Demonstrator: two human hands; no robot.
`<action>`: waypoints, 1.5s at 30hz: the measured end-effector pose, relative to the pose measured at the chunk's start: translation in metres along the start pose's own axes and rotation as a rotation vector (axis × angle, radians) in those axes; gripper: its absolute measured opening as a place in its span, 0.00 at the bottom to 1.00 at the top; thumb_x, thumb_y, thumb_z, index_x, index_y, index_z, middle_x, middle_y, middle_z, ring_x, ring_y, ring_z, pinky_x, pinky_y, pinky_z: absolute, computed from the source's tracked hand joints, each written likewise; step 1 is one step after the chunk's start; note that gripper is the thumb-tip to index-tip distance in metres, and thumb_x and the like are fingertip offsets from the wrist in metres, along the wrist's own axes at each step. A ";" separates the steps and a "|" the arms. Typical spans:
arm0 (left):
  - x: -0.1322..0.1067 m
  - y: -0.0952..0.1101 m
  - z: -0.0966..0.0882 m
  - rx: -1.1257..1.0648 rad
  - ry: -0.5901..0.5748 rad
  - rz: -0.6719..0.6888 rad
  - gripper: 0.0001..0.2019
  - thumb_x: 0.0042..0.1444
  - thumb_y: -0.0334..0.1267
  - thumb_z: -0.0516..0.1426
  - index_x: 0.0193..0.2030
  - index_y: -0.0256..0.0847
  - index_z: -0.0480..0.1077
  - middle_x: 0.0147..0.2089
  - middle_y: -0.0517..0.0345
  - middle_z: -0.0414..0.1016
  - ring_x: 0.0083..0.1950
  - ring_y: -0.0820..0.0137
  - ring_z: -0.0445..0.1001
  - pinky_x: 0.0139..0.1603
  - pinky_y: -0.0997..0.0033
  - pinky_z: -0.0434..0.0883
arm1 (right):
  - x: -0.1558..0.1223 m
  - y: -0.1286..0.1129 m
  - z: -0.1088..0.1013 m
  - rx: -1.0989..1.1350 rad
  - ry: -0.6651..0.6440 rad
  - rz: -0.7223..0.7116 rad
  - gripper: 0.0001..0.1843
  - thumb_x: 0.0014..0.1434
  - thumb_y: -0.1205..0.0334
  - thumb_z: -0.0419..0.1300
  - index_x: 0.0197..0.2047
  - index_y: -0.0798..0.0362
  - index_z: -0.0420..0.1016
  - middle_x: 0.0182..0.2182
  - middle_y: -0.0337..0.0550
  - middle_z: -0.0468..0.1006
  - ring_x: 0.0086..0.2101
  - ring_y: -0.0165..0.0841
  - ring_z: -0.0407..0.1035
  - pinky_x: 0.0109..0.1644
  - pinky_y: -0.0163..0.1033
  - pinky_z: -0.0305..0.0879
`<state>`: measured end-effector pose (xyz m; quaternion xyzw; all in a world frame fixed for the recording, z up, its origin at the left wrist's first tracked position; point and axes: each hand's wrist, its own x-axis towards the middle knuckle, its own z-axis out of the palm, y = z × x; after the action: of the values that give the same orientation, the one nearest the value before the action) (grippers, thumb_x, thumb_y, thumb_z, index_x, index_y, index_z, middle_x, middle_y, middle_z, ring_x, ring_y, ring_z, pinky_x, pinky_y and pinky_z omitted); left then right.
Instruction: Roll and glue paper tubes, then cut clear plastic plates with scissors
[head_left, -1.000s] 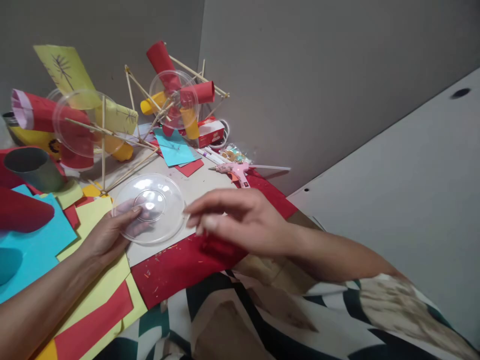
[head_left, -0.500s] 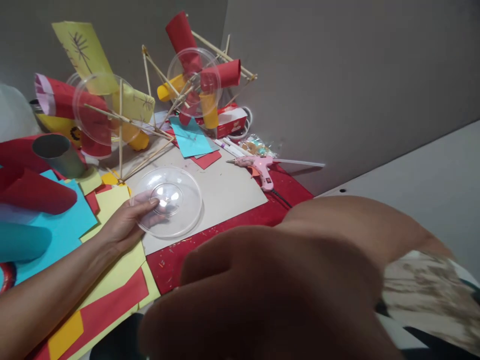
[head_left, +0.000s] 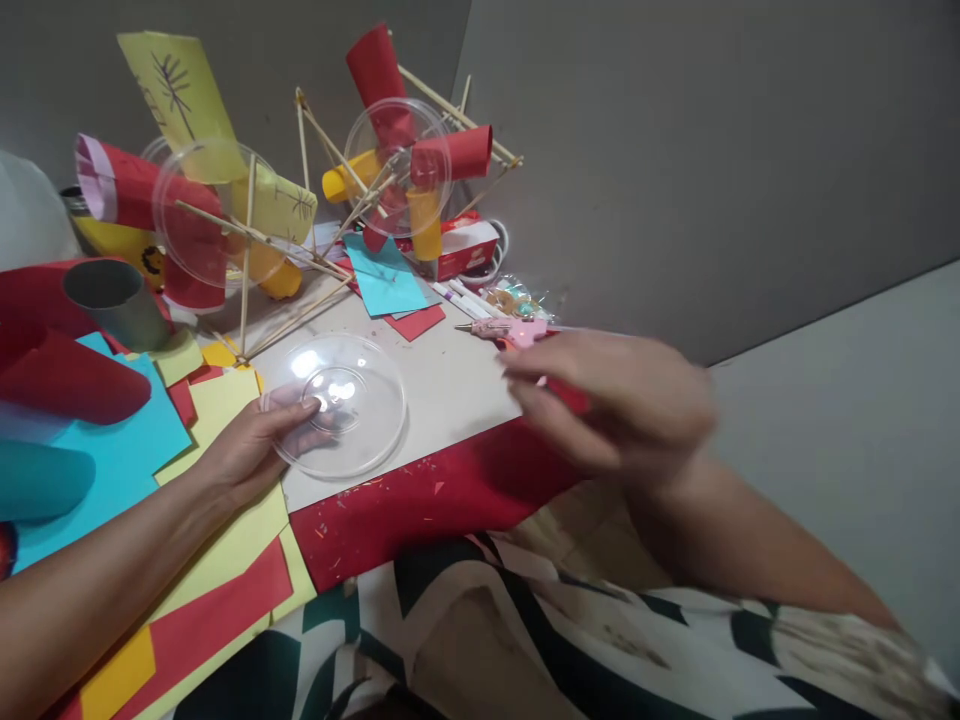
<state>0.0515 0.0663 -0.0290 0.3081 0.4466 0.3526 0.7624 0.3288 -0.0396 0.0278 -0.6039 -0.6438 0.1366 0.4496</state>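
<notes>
My left hand (head_left: 259, 440) grips the near left edge of a clear plastic lid (head_left: 375, 395), thumb on top and fingers seen through it underneath. The lid is tilted over a white board (head_left: 442, 385). My right hand (head_left: 615, 400), somewhat blurred, hovers over the red cloth at the right with thumb and fingers stretched out and apart. No object shows between them. Just beyond its fingertips lies a pink glue gun (head_left: 517, 330), its handle hidden behind the hand.
Two stick-frame pinwheel models with clear discs and paper tubes stand at the back: one red and yellow (head_left: 195, 215), another (head_left: 450, 155) by the wall. Coloured paper (head_left: 217, 490) and a grey tube (head_left: 116, 305) lie left. Markers (head_left: 461, 297) and a red box (head_left: 465, 250) sit behind.
My right hand has moved from close in front of the camera, forward to the glue gun. My left hand keeps hold of the lid in nearly the same place.
</notes>
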 end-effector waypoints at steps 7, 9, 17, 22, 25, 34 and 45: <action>0.003 0.000 -0.001 0.028 0.004 0.007 0.11 0.55 0.18 0.60 0.42 0.30 0.81 0.36 0.45 0.83 0.31 0.67 0.82 0.35 0.72 0.84 | 0.010 0.103 -0.018 -0.634 0.173 0.412 0.17 0.58 0.46 0.62 0.43 0.48 0.67 0.35 0.47 0.82 0.35 0.43 0.75 0.35 0.43 0.60; 0.003 0.000 -0.001 0.036 0.007 0.013 0.11 0.55 0.18 0.60 0.42 0.30 0.81 0.37 0.45 0.84 0.31 0.67 0.82 0.36 0.73 0.84 | 0.011 0.110 -0.015 -0.643 0.108 0.456 0.19 0.59 0.44 0.62 0.43 0.48 0.64 0.37 0.49 0.82 0.37 0.46 0.76 0.36 0.43 0.59; -0.002 0.002 0.002 0.071 -0.001 0.020 0.11 0.55 0.17 0.59 0.41 0.30 0.80 0.38 0.45 0.83 0.33 0.67 0.83 0.38 0.71 0.84 | 0.025 0.129 -0.002 -0.417 0.009 0.447 0.15 0.55 0.55 0.62 0.41 0.47 0.60 0.28 0.40 0.76 0.30 0.39 0.72 0.36 0.41 0.60; 0.000 0.002 0.002 0.079 0.014 0.012 0.11 0.55 0.19 0.60 0.42 0.28 0.80 0.40 0.41 0.84 0.36 0.65 0.83 0.38 0.71 0.84 | 0.008 0.118 0.003 -0.234 0.053 0.418 0.12 0.58 0.56 0.57 0.43 0.46 0.58 0.22 0.30 0.71 0.24 0.32 0.71 0.32 0.37 0.63; 0.001 0.002 0.002 0.087 0.021 0.010 0.12 0.56 0.19 0.60 0.43 0.29 0.81 0.40 0.41 0.84 0.35 0.66 0.83 0.37 0.71 0.84 | -0.011 0.099 0.009 -0.022 0.081 0.419 0.14 0.56 0.56 0.59 0.43 0.46 0.59 0.20 0.26 0.67 0.20 0.29 0.67 0.28 0.35 0.61; 0.000 0.001 0.001 0.089 -0.005 0.013 0.11 0.54 0.21 0.62 0.43 0.32 0.81 0.37 0.45 0.83 0.33 0.68 0.82 0.39 0.71 0.84 | -0.026 0.104 0.013 -0.213 0.043 0.487 0.11 0.55 0.54 0.55 0.39 0.46 0.58 0.19 0.30 0.69 0.23 0.33 0.67 0.30 0.38 0.59; 0.003 0.001 -0.001 0.117 -0.040 0.004 0.14 0.49 0.25 0.68 0.45 0.31 0.81 0.42 0.42 0.84 0.37 0.64 0.83 0.40 0.71 0.84 | -0.009 0.107 0.000 -0.425 -0.027 0.461 0.11 0.56 0.50 0.57 0.36 0.48 0.64 0.24 0.38 0.74 0.27 0.36 0.67 0.32 0.39 0.54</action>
<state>0.0513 0.0696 -0.0298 0.3598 0.4506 0.3213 0.7512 0.3971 -0.0228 -0.0529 -0.8126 -0.5097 0.1055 0.2621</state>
